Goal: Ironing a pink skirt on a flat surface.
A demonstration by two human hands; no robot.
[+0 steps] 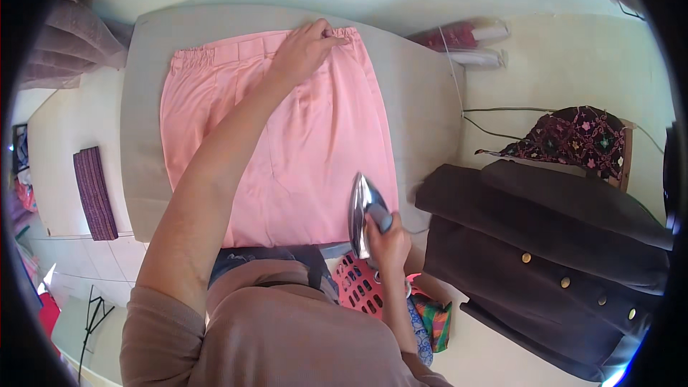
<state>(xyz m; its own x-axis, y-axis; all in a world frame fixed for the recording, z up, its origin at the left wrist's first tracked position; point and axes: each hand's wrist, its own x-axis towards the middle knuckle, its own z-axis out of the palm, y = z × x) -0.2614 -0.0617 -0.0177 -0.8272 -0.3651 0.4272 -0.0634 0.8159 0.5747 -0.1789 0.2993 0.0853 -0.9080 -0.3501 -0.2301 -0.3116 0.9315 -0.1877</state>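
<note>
A pink satin skirt (315, 150) with an elastic waistband lies spread on a grey padded ironing surface (426, 107). My left hand (304, 50) is at the waistband near its right end, fingers curled and closed on the cloth. The left forearm crosses over the skirt's left half. By the skirt's lower right edge, my right hand (390, 240) grips the handle of a silver clothes iron (360, 208). The iron's tip points away from me, its shiny side showing. Whether its soleplate touches the cloth, I cannot tell.
A black garment with gold buttons (527, 258) lies to the right, near a dark floral cloth (577, 140). Below the iron stands a pink plastic basket (358, 290) beside colourful cloth (433, 322). A folded purple striped cloth (95, 193) lies left. Cords run along the right.
</note>
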